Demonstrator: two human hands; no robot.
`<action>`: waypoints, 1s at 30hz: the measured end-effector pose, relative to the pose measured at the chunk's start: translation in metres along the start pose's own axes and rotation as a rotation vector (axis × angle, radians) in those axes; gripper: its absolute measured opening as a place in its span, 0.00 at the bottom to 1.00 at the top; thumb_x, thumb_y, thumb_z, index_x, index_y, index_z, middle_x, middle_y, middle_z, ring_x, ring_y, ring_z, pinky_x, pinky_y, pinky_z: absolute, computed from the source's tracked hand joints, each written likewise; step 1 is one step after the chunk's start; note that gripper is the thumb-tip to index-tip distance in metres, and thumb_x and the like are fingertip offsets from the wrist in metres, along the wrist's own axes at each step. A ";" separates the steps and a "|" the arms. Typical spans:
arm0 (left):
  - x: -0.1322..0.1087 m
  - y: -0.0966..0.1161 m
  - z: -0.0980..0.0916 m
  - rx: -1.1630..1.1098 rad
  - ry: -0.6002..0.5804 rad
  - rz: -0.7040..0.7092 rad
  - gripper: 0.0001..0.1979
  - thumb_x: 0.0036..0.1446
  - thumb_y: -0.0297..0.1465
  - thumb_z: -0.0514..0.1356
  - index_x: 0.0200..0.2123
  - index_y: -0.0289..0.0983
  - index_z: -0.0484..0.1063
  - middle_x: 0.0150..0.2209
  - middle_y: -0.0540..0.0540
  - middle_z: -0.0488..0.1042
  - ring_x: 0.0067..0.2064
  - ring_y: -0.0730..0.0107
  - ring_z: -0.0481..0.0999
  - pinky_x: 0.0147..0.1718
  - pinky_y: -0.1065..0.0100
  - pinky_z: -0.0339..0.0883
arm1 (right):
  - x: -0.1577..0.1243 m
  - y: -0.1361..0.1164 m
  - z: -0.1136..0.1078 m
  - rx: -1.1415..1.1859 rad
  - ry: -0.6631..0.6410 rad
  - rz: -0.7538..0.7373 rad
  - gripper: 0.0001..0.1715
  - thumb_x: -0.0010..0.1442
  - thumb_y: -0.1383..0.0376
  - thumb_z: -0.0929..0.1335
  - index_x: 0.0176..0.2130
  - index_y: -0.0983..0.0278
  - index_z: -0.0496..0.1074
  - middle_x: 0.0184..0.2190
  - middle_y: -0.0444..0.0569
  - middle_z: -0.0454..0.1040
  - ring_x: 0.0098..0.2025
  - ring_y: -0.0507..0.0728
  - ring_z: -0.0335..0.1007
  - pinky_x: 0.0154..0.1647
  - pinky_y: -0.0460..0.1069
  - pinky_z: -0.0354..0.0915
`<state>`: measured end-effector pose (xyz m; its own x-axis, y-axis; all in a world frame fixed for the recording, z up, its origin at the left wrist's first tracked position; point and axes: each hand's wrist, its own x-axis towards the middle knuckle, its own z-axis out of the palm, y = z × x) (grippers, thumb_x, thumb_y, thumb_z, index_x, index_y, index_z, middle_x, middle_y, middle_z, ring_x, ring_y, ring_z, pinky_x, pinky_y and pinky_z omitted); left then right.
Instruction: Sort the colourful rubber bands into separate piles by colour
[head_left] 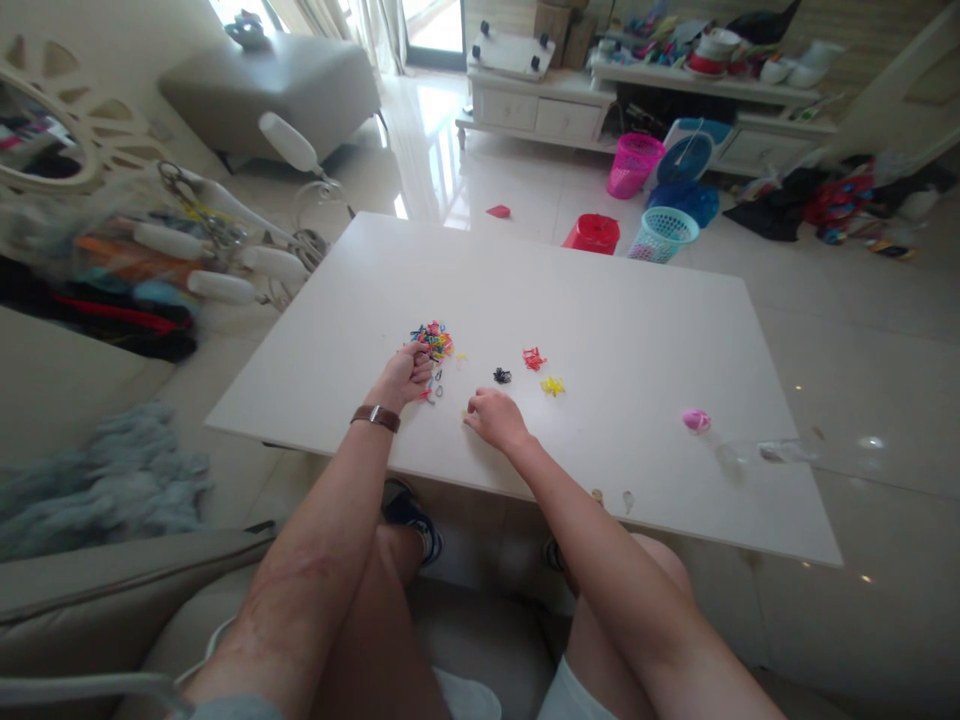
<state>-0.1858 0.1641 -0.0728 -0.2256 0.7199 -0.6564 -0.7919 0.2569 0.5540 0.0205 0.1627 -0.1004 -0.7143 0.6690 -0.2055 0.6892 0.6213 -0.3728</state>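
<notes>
A heap of small mixed-colour pieces (433,339) lies on the white table (637,330). My left hand (406,376), with a brown wrist strap, rests with curled fingers at the heap's near edge, touching it. My right hand (493,417) lies knuckles up on the table a little nearer to me, fingers bent under; what they hold, if anything, is hidden. Beyond it sit three sorted little groups: black pieces (501,376), red pieces (534,358) and yellow pieces (553,386).
A pink object (696,421) lies at the table's right, near a clear bag (772,453). On the floor behind the table stand a red tub (592,234), a pink basket (634,164) and a light-blue basket (663,234). A cluttered rack (187,260) is on the left.
</notes>
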 end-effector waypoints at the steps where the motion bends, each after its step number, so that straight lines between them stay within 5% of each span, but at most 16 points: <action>1: -0.001 0.000 0.000 0.005 0.003 -0.004 0.18 0.56 0.19 0.56 0.23 0.41 0.51 0.15 0.60 0.52 0.12 0.85 0.47 0.09 0.78 0.37 | 0.002 -0.002 0.002 -0.025 -0.005 -0.004 0.10 0.66 0.61 0.71 0.44 0.63 0.81 0.46 0.53 0.78 0.49 0.59 0.74 0.50 0.50 0.66; 11: -0.004 -0.002 0.004 0.086 0.098 0.064 0.12 0.53 0.15 0.55 0.27 0.36 0.60 0.20 0.54 0.66 0.13 0.88 0.51 0.11 0.81 0.39 | 0.013 -0.013 0.010 -0.177 -0.030 -0.008 0.16 0.69 0.71 0.62 0.47 0.68 0.79 0.49 0.60 0.77 0.53 0.62 0.71 0.50 0.53 0.66; 17: -0.003 -0.003 0.005 0.094 0.040 0.085 0.18 0.59 0.17 0.54 0.22 0.39 0.53 0.14 0.61 0.50 0.12 0.86 0.46 0.10 0.78 0.37 | 0.009 -0.019 0.015 -0.202 -0.046 -0.055 0.18 0.66 0.77 0.61 0.49 0.70 0.75 0.48 0.61 0.77 0.54 0.63 0.69 0.52 0.54 0.65; 22: -0.004 -0.008 0.008 0.123 -0.020 0.092 0.19 0.61 0.19 0.54 0.22 0.40 0.52 0.13 0.61 0.47 0.12 0.85 0.44 0.11 0.78 0.35 | 0.010 -0.023 0.010 -0.097 -0.054 -0.030 0.21 0.65 0.80 0.59 0.53 0.71 0.71 0.48 0.61 0.77 0.53 0.62 0.70 0.53 0.53 0.65; 26: -0.005 -0.017 0.014 0.150 -0.081 0.055 0.19 0.62 0.23 0.56 0.22 0.40 0.52 0.14 0.60 0.48 0.13 0.84 0.45 0.11 0.77 0.35 | 0.016 0.016 -0.013 0.157 0.126 0.050 0.20 0.63 0.78 0.62 0.53 0.68 0.70 0.51 0.59 0.76 0.51 0.59 0.71 0.53 0.51 0.65; 30: -0.005 -0.030 0.026 0.200 -0.112 -0.008 0.21 0.62 0.27 0.60 0.22 0.40 0.52 0.15 0.60 0.50 0.13 0.84 0.46 0.12 0.77 0.36 | 0.007 0.087 -0.035 0.364 0.369 0.235 0.11 0.60 0.74 0.67 0.43 0.62 0.71 0.34 0.48 0.76 0.37 0.57 0.70 0.43 0.52 0.63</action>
<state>-0.1465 0.1692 -0.0728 -0.1468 0.7817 -0.6061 -0.6622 0.3775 0.6472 0.0799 0.2353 -0.1028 -0.4116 0.9113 -0.0152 0.6914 0.3013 -0.6566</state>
